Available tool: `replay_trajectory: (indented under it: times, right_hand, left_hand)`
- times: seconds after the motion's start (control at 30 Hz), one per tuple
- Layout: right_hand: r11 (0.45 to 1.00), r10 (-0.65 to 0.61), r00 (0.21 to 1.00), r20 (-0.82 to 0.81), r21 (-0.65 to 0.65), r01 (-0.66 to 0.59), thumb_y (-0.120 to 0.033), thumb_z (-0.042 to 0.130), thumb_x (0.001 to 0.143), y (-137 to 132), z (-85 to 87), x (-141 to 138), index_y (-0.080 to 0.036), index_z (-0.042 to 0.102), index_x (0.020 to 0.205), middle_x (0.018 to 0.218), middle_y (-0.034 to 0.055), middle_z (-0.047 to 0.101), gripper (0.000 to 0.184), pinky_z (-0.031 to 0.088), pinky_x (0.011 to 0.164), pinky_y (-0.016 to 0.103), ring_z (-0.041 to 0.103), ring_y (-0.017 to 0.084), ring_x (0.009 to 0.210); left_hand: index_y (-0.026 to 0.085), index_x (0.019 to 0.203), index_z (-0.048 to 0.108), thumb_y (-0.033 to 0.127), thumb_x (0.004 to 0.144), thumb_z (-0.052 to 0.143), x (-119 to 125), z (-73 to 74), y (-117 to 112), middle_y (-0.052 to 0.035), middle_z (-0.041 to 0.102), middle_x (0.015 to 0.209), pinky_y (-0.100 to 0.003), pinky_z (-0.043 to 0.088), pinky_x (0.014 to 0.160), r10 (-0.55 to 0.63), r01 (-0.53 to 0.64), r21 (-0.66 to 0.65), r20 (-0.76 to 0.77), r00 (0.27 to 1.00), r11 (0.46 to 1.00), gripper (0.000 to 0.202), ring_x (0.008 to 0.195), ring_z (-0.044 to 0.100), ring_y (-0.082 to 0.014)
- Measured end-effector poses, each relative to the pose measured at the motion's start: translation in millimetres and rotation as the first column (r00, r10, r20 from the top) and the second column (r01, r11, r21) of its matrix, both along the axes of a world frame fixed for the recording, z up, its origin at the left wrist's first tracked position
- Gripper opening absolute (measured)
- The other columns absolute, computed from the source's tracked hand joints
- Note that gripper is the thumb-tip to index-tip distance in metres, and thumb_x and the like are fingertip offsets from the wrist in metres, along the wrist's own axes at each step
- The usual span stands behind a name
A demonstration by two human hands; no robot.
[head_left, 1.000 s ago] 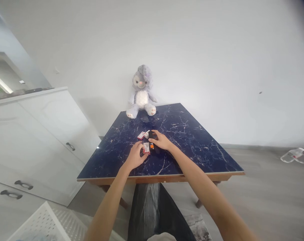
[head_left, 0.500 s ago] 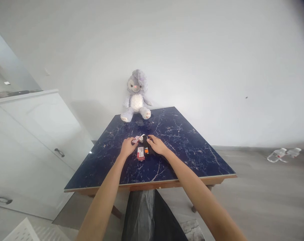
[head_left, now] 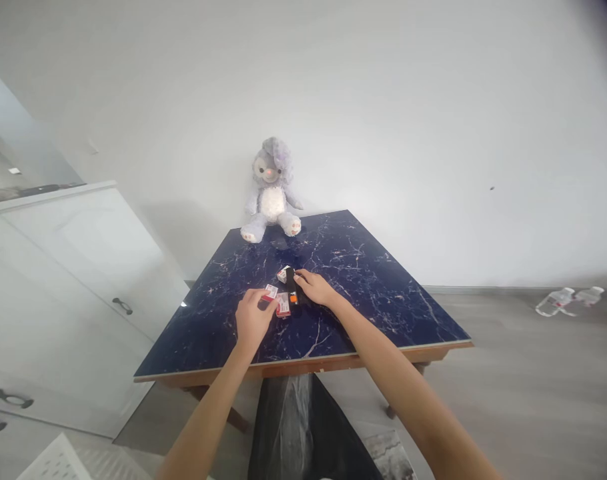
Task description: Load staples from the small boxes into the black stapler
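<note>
My left hand (head_left: 253,313) is closed on a small red-and-white box (head_left: 271,291), pinched between thumb and fingers. Just right of it, another red-and-white box (head_left: 283,305) lies on the blue marbled table (head_left: 343,247). My right hand (head_left: 313,288) grips the far part of a narrow black object (head_left: 291,283), which has an orange patch near its close end; its exact kind is too small to make out. Against the far left side of that object sits a third small, mostly white box (head_left: 283,274).
A grey plush toy (head_left: 272,200) sits at the table's far edge by the wall. To the left stands a white cabinet (head_left: 83,267) with dark handles. Clear plastic bottles (head_left: 554,303) lie on the floor at right. A white perforated basket (head_left: 58,460) shows at lower left.
My left hand has drawn its small box toward me and slightly left, from beside the far box to beside the near one. My right hand stays on the black object.
</note>
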State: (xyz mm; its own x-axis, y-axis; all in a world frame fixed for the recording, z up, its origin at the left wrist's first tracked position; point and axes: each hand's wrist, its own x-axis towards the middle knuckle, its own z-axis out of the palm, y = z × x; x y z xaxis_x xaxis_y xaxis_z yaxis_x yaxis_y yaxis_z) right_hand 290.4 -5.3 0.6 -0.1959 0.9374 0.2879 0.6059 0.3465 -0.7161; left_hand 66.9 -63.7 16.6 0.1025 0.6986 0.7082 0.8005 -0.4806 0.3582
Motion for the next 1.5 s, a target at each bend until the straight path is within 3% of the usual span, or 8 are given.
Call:
replay_trajectory:
  times: [0.17, 0.3, 0.47, 0.83, 1.03, 1.2, 1.37, 1.5]
  right_hand:
    - [1.0, 0.006, 1.0, 0.019, 0.01, -0.007, -0.044, 0.037, 0.103, 0.1, 0.2, -0.2, -0.023, 0.059, 0.129, 0.125, 0.0073, 0.067, 0.04, 0.043, 0.099, 0.032, 0.063, 0.023, 0.116]
    - [0.999, 0.022, 1.0, 0.02, 0.043, -0.023, -0.043, 0.037, 0.103, -0.4, 0.2, -0.1, -0.023, 0.063, 0.122, 0.12, 0.0076, 0.069, 0.037, 0.044, 0.095, 0.032, 0.065, 0.024, 0.11]
    - [0.997, 0.035, 0.999, 0.024, 0.067, -0.037, -0.041, 0.037, 0.103, -2.3, 2.8, 1.1, -0.023, 0.067, 0.111, 0.111, 0.0073, 0.071, 0.036, 0.044, 0.09, 0.03, 0.066, 0.022, 0.102]
    - [0.997, 0.032, 0.998, 0.051, 0.062, -0.035, -0.039, 0.038, 0.103, -5.6, 8.4, 2.1, -0.021, 0.068, 0.1, 0.102, 0.0075, 0.072, 0.036, 0.043, 0.084, 0.027, 0.066, 0.019, 0.094]
    - [0.997, 0.036, 0.998, 0.044, 0.061, -0.039, -0.039, 0.038, 0.104, -7.8, 11.0, 2.9, -0.021, 0.068, 0.101, 0.105, 0.0075, 0.072, 0.035, 0.043, 0.085, 0.027, 0.066, 0.02, 0.096]
    - [0.997, 0.042, 0.998, 0.051, 0.06, -0.045, -0.04, 0.036, 0.104, -7.4, 9.7, 3.0, -0.021, 0.068, 0.101, 0.105, 0.0083, 0.072, 0.037, 0.044, 0.085, 0.029, 0.067, 0.021, 0.097]
    - [0.999, 0.016, 1.0, 0.017, 0.051, -0.017, -0.042, 0.039, 0.103, -6.0, 5.7, 3.6, -0.023, 0.06, 0.123, 0.117, 0.0081, 0.07, 0.035, 0.044, 0.091, 0.03, 0.066, 0.023, 0.106]
    - [0.998, 0.005, 1.0, -0.012, 0.056, -0.004, -0.043, 0.039, 0.103, -3.6, 2.1, 3.7, -0.023, 0.05, 0.136, 0.12, 0.0089, 0.069, 0.041, 0.045, 0.094, 0.033, 0.065, 0.024, 0.11]
  left_hand:
    - [0.023, 0.097, 0.065, 0.039, 0.086, 0.067, 0.8, 1.2, -6.3, -0.0073, 0.065, 0.103, -0.037, 0.05, 0.091, -0.067, 0.065, 0.032, 0.072, 0.995, 0.997, 0.02, 0.1, 0.064, -0.0239]
    - [0.026, 0.119, 0.061, 0.042, 0.084, 0.067, -10.0, 0.6, -13.4, -0.0099, 0.059, 0.125, -0.041, 0.044, 0.103, -0.29, 0.27, -0.187, -0.087, 0.953, 0.944, 0.038, 0.118, 0.057, -0.0272]
    - [0.028, 0.148, 0.036, 0.046, 0.082, 0.069, -31.1, -2.1, -4.2, -0.0129, 0.042, 0.15, -0.041, 0.048, 0.098, -0.398, 0.36, -0.443, 0.006, 0.917, 0.821, 0.076, 0.124, 0.054, -0.0279]
    - [0.028, 0.154, 0.03, 0.049, 0.079, 0.071, -23.2, 0.1, 27.0, -0.013, 0.053, 0.144, -0.042, 0.046, 0.1, -0.433, 0.406, -0.603, 0.109, 0.895, 0.687, 0.088, 0.122, 0.057, -0.029]
    - [0.026, 0.159, 0.007, 0.042, 0.072, 0.079, -21.0, 8.2, 35.5, -0.0142, 0.06, 0.134, -0.042, 0.049, 0.095, -0.455, 0.429, -0.672, 0.151, 0.878, 0.603, 0.115, 0.106, 0.065, -0.0265]
    - [0.026, 0.159, 0.011, 0.036, 0.068, 0.082, -15.4, 8.4, 47.4, -0.012, 0.064, 0.127, -0.041, 0.048, 0.096, -0.479, 0.44, -0.682, 0.148, 0.865, 0.584, 0.116, 0.107, 0.065, -0.0272]
    - [0.024, 0.159, 0.013, 0.036, 0.065, 0.084, -20.1, 8.5, 48.5, -0.0125, 0.063, 0.128, -0.04, 0.051, 0.093, -0.475, 0.471, -0.674, 0.199, 0.857, 0.569, 0.118, 0.106, 0.065, -0.0271]
    - [0.028, 0.153, 0.036, 0.037, 0.079, 0.071, -30.5, 22.2, 67.6, -0.0119, 0.056, 0.142, -0.039, 0.051, 0.094, -0.442, 0.51, -0.694, 0.299, 0.846, 0.507, 0.082, 0.121, 0.059, -0.0297]
